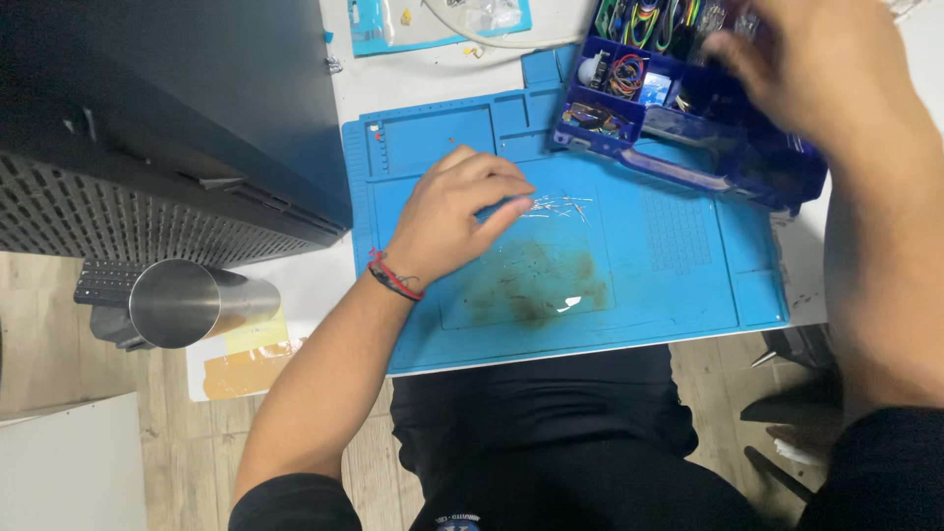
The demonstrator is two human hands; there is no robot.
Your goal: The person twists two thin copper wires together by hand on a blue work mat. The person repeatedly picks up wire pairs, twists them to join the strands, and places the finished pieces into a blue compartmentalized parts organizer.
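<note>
— What's under my left hand (454, 211)?

— Fingers curled, tips on thin wire leads (556, 206) mid-frame, on the ribbed, stained blue mat (678, 285).

— And my right hand (816, 69)?

— Upper right, blurred over the purple compartment box (688, 128); I can't tell its grip. A steel cup (192, 303) sits lower left.

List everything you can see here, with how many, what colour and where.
work mat: one, blue, stained, on the white table
small wire parts: several, pale, on the mat by the left fingertips
parts box: one, dark blue, compartments of coloured bits, mat's upper right
metal cup: one, silver, left of the mat
black case: one, upper left
left hand: on the mat, red and black wristband
right hand: blurred, over the parts box
</note>
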